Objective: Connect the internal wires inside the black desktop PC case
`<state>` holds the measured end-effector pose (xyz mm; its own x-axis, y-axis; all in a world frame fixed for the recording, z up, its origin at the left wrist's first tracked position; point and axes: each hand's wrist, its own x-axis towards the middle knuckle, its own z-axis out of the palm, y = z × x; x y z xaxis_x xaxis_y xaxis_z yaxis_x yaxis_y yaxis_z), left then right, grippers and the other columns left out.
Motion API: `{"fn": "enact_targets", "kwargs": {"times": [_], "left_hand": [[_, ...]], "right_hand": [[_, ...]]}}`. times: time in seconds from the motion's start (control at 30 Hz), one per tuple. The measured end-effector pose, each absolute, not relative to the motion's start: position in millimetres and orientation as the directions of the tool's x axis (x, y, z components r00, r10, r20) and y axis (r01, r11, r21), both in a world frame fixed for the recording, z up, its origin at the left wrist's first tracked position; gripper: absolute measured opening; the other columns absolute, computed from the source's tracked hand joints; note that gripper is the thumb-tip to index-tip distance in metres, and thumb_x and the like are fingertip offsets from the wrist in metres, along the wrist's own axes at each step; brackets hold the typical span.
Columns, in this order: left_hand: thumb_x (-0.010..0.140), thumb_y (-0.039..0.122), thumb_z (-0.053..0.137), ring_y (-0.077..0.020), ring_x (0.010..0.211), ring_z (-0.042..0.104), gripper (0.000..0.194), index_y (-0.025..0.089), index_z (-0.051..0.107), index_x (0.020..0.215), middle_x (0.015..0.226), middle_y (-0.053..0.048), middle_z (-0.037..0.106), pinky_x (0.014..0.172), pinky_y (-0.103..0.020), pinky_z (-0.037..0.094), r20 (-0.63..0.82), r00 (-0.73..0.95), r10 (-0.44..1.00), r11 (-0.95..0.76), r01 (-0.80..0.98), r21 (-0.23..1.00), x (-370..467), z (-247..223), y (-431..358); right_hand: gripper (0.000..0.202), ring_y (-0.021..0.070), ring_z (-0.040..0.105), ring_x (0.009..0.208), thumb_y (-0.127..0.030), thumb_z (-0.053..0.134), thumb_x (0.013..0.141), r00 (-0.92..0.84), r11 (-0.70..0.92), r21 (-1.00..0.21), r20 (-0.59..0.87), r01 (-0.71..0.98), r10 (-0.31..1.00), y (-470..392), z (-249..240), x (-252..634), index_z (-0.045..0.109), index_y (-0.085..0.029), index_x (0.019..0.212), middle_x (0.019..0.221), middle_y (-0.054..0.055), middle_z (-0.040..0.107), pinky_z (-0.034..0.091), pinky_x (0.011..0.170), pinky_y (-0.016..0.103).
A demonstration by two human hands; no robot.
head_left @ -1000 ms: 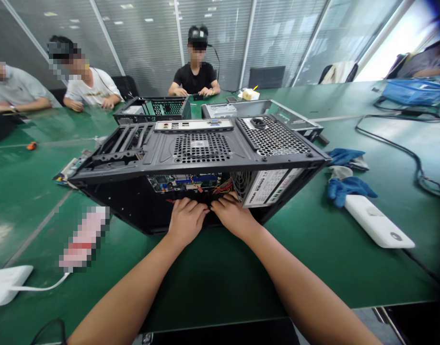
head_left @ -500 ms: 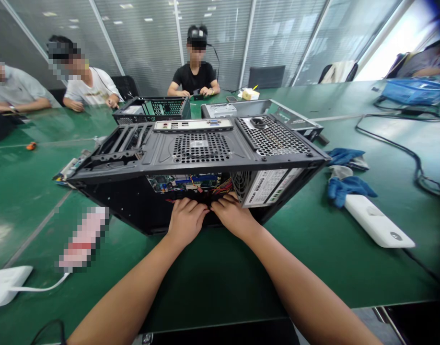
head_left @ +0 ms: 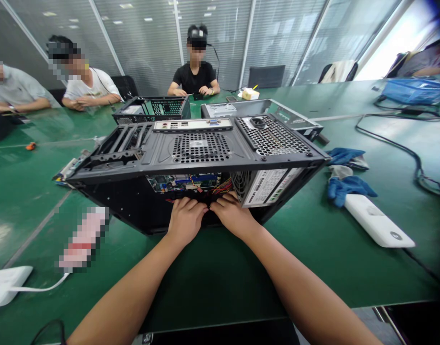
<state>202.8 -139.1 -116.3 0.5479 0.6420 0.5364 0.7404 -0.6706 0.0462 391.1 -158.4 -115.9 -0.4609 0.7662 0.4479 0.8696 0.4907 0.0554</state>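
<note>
A black computer case (head_left: 155, 165) lies on the green table with its open side toward me and its vented back face up. Inside are a blue motherboard (head_left: 184, 181), a labelled power supply (head_left: 268, 187) at the right and a bundle of coloured wires (head_left: 223, 186). My left hand (head_left: 187, 218) reaches into the opening below the motherboard, fingers curled. My right hand (head_left: 231, 213) is beside it, under the wires and next to the power supply, its fingers bent too. The thumbs nearly meet. Whatever the fingertips grip is hidden inside the dark case.
Beyond the case lie two more open cases (head_left: 158, 108), (head_left: 295, 115). Blue gloves (head_left: 351, 187) and a white power bank (head_left: 378, 220) are at right, a blue basket (head_left: 416, 91) farther back. A blurred phone (head_left: 85, 239) is at left. People sit across the table (head_left: 349, 268).
My hands have barely moved, with only a slight shift of the fingers. At the far left, a person in white has brought both hands together.
</note>
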Motion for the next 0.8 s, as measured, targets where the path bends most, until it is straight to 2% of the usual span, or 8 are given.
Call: {"fn": "enact_targets", "kwargs": {"times": [0.17,0.4,0.8], "left_hand": [[0.096,0.025,0.056,-0.0216,0.079,0.053,0.015,0.022,0.070,0.092,0.075,-0.002,0.064,0.070,-0.034,0.033,0.500,0.553,0.667,-0.667,0.742,0.068,203.9,-114.8,-138.1],[0.096,0.028,0.055,-0.0208,0.076,0.052,0.017,0.020,0.069,0.090,0.074,-0.002,0.064,0.070,-0.034,0.034,0.539,0.559,0.630,-0.685,0.727,0.047,203.2,-117.7,-138.2],[0.097,0.032,0.054,-0.0212,0.079,0.054,0.019,0.022,0.070,0.096,0.076,-0.004,0.065,0.071,-0.035,0.034,0.559,0.561,0.611,-0.680,0.733,0.008,201.6,-119.5,-140.1]], "right_hand": [[0.017,0.0199,0.053,0.082,-0.014,0.056,0.093,-0.454,0.501,0.030,0.472,0.865,0.756,-158.1,-115.4,390.7,0.065,-0.021,0.080,0.073,0.001,0.063,0.033,0.088,0.034],[0.020,0.0193,0.056,0.080,-0.023,0.056,0.096,-0.407,0.472,-0.002,0.502,0.882,0.763,-157.1,-116.2,389.7,0.062,-0.020,0.077,0.072,0.001,0.063,0.034,0.084,0.032],[0.016,0.0193,0.056,0.081,-0.018,0.058,0.094,-0.440,0.500,-0.011,0.458,0.866,0.773,-156.2,-115.8,391.9,0.064,-0.021,0.080,0.072,0.000,0.064,0.034,0.086,0.033]]}}
